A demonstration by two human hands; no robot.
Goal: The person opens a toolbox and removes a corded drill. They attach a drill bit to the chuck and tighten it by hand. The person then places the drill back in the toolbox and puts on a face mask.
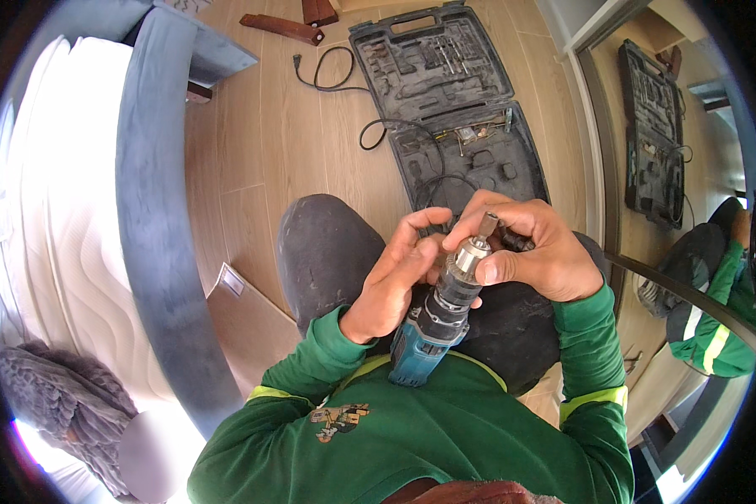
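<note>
A teal and black corded drill (429,332) rests against my lap and belly, its silver chuck (472,257) pointing up and away from me. A short metal socket bit (488,225) sits in the chuck. My left hand (397,279) wraps the drill's black collar from the left; a fingertip shows on the far side. My right hand (542,244) closes on the chuck, thumb pressed to its side and index finger curled by the bit. Beside the right palm is a black ribbed part (512,240), partly hidden by the fingers.
An open black tool case (445,105) with bits and loose hardware lies on the wood floor ahead. A black power cord (323,87) loops beside it. Brown wooden legs (281,28) lie beyond. A blue-grey bed frame (155,193) with a white mattress stands left, a mirror (689,151) right.
</note>
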